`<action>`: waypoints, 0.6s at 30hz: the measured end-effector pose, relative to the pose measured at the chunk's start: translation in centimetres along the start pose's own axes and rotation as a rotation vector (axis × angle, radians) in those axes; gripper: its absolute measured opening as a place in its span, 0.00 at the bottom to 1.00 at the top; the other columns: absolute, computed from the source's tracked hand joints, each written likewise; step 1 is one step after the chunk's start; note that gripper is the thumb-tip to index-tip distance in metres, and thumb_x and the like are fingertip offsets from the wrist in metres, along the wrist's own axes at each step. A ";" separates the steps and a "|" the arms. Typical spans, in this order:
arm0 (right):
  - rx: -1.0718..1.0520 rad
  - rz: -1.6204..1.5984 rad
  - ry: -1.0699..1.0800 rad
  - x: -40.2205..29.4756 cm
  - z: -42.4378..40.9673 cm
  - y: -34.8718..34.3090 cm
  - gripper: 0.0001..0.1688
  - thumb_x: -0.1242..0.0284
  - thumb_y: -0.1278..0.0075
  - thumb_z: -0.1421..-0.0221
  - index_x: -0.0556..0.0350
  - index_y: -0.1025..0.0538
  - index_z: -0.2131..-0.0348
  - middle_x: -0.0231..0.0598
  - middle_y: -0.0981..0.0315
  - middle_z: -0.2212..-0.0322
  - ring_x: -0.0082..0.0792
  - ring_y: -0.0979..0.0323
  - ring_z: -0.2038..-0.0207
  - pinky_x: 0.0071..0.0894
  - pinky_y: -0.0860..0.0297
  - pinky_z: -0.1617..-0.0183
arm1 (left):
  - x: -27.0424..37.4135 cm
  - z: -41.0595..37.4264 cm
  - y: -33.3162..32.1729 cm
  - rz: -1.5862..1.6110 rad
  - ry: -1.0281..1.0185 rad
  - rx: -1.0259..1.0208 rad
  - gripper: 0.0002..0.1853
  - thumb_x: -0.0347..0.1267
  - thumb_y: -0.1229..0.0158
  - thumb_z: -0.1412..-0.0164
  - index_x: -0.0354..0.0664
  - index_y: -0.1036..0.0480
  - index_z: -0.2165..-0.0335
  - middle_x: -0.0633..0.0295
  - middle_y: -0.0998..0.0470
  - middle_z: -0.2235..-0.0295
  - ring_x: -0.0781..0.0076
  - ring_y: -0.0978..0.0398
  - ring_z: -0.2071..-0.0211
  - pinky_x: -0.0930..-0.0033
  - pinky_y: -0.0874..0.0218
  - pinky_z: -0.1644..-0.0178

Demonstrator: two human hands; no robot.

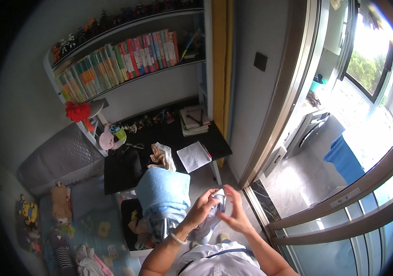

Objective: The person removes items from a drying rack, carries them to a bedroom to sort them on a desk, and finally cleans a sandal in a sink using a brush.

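Note:
My left hand (pixel 201 207), a light bangle at its wrist, is closed on a pale grey-white cloth item (pixel 210 220) in front of my body. The cloth hangs down below the fingers; its exact kind cannot be told. My right hand (pixel 232 210) is close on the cloth's right side, fingers spread and slightly blurred; whether it touches the cloth is unclear. To the left of my hands, a light blue towel (pixel 165 189) lies draped over a chair by the desk.
A black desk (pixel 120 176) holds crumpled cloths (pixel 163 157), a white notepad (pixel 194 157) and stacked books (pixel 193 120). Shelves of books (pixel 141 55) rise above. A bed (pixel 93 214) with plush toys lies left. At right stand a doorway and a glass sliding door (pixel 334 224).

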State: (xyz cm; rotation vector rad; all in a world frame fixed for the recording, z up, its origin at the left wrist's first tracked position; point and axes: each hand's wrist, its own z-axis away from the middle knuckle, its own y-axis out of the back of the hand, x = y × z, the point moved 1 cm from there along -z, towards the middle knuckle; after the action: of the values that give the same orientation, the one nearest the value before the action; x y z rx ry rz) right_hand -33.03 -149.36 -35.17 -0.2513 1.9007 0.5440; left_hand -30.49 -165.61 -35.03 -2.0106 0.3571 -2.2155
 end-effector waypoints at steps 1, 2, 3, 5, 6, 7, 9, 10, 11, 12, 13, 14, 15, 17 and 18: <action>0.041 0.329 0.018 1.2 0.7 -0.3 0.43 0.76 0.45 0.59 0.47 0.41 0.42 0.48 0.40 0.48 0.42 0.39 0.46 0.45 0.43 0.44 | 1.3 0.0 -1.1 -0.054 0.018 -0.022 0.25 0.33 0.44 0.45 0.33 0.37 0.51 0.58 0.30 0.58 0.73 0.33 0.54 0.73 0.42 0.48; 0.050 0.298 -0.093 2.4 0.6 -0.5 0.36 0.77 0.47 0.57 0.50 0.37 0.45 0.48 0.34 0.54 0.39 0.35 0.51 0.41 0.40 0.47 | 2.8 0.5 -1.5 -0.220 -0.043 -0.039 0.26 0.31 0.43 0.46 0.33 0.38 0.50 0.58 0.31 0.57 0.72 0.33 0.54 0.72 0.42 0.47; 0.056 0.271 -0.199 3.1 0.2 -0.6 0.30 0.78 0.49 0.55 0.53 0.32 0.49 0.48 0.29 0.61 0.36 0.30 0.56 0.37 0.38 0.50 | 3.7 0.9 -1.5 -0.382 -0.111 -0.053 0.29 0.29 0.41 0.48 0.34 0.39 0.48 0.59 0.32 0.56 0.72 0.33 0.54 0.71 0.42 0.47; 0.226 -0.053 -0.401 3.3 0.3 0.1 0.16 0.78 0.54 0.48 0.58 0.28 0.57 0.44 0.25 0.72 0.31 0.26 0.67 0.27 0.35 0.60 | 5.1 1.5 -0.6 -0.743 -0.165 0.103 0.25 0.23 0.43 0.51 0.34 0.36 0.52 0.51 0.29 0.57 0.60 0.28 0.55 0.66 0.37 0.51; 0.150 -0.084 -0.453 4.2 0.2 1.0 0.16 0.80 0.62 0.42 0.67 0.29 0.56 0.37 0.26 0.65 0.22 0.31 0.63 0.21 0.34 0.58 | 5.1 1.6 0.3 -0.899 -0.250 0.175 0.23 0.21 0.44 0.52 0.36 0.35 0.54 0.50 0.29 0.58 0.55 0.27 0.57 0.63 0.36 0.52; 0.119 -0.235 -0.458 3.7 -0.1 1.5 0.16 0.77 0.59 0.42 0.65 0.28 0.55 0.37 0.25 0.64 0.26 0.28 0.63 0.24 0.33 0.56 | 5.2 2.0 1.4 -1.063 -0.328 0.258 0.21 0.19 0.46 0.52 0.37 0.34 0.55 0.48 0.29 0.59 0.50 0.27 0.59 0.61 0.35 0.54; -0.080 -1.089 -0.631 3.4 -0.1 2.8 0.17 0.74 0.57 0.42 0.65 0.28 0.55 0.41 0.24 0.61 0.33 0.26 0.60 0.31 0.30 0.53 | 5.2 2.8 3.4 -1.198 -0.296 0.320 0.20 0.18 0.46 0.53 0.42 0.31 0.59 0.53 0.30 0.64 0.47 0.28 0.63 0.56 0.35 0.59; -0.258 -1.455 -0.616 2.5 0.0 3.2 0.19 0.71 0.55 0.43 0.66 0.28 0.55 0.45 0.25 0.58 0.40 0.26 0.56 0.38 0.29 0.51 | 3.9 2.7 4.7 -1.194 -0.282 0.323 0.18 0.18 0.46 0.53 0.42 0.29 0.61 0.53 0.29 0.64 0.48 0.28 0.63 0.56 0.35 0.59; -0.157 -1.583 -0.771 -0.9 -0.3 2.4 0.20 0.70 0.55 0.44 0.67 0.28 0.56 0.47 0.25 0.59 0.42 0.24 0.59 0.38 0.29 0.52 | 2.0 2.9 6.3 -1.196 -0.255 0.339 0.16 0.18 0.46 0.52 0.42 0.27 0.62 0.54 0.29 0.65 0.49 0.28 0.62 0.57 0.35 0.59; -0.325 -1.774 -0.721 -1.1 -0.3 2.4 0.20 0.70 0.56 0.43 0.69 0.28 0.56 0.50 0.25 0.60 0.42 0.23 0.62 0.42 0.28 0.53 | -0.1 2.4 7.2 -1.122 -0.356 0.350 0.11 0.22 0.47 0.50 0.39 0.25 0.65 0.53 0.26 0.69 0.49 0.27 0.62 0.58 0.35 0.59; -0.274 -1.719 -0.625 -1.2 0.1 2.2 0.19 0.71 0.56 0.43 0.68 0.28 0.57 0.49 0.25 0.61 0.41 0.24 0.63 0.41 0.27 0.54 | -2.9 1.2 8.2 -0.988 -0.357 0.289 0.09 0.26 0.50 0.44 0.37 0.25 0.65 0.54 0.23 0.72 0.57 0.25 0.63 0.62 0.34 0.59; -0.078 -1.344 -0.375 -0.6 0.8 2.4 0.17 0.71 0.57 0.43 0.68 0.27 0.58 0.49 0.25 0.62 0.40 0.24 0.64 0.40 0.26 0.55 | -5.7 0.0 8.7 -0.781 -0.184 0.201 0.10 0.28 0.51 0.42 0.37 0.25 0.65 0.56 0.22 0.71 0.62 0.25 0.63 0.63 0.34 0.59; 0.092 -0.944 -0.180 -0.4 1.4 2.4 0.16 0.72 0.57 0.42 0.68 0.27 0.59 0.49 0.25 0.64 0.39 0.24 0.65 0.39 0.26 0.56 | -8.0 -0.2 9.3 -0.580 -0.004 0.124 0.11 0.30 0.52 0.39 0.36 0.25 0.65 0.58 0.21 0.71 0.67 0.25 0.63 0.65 0.34 0.59; 0.227 -1.015 -0.151 -2.0 0.9 2.5 0.14 0.73 0.56 0.42 0.66 0.25 0.63 0.47 0.24 0.67 0.37 0.24 0.65 0.37 0.25 0.57 | -9.3 1.1 8.2 0.347 0.126 0.079 0.15 0.35 0.52 0.37 0.37 0.28 0.56 0.59 0.24 0.62 0.73 0.27 0.62 0.69 0.34 0.60; 0.274 -1.291 -0.228 -3.5 0.4 3.0 0.13 0.72 0.55 0.42 0.65 0.24 0.65 0.46 0.23 0.68 0.37 0.24 0.64 0.35 0.26 0.58 | -7.0 1.6 6.9 0.201 0.103 0.012 0.15 0.35 0.51 0.40 0.37 0.27 0.58 0.57 0.23 0.63 0.70 0.26 0.62 0.67 0.34 0.60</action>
State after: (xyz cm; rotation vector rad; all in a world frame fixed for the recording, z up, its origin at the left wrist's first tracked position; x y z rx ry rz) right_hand -32.61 -146.83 -31.26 -1.0604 1.2131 -0.5330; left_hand -28.61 -170.67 -43.47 -1.7722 0.5309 -2.1940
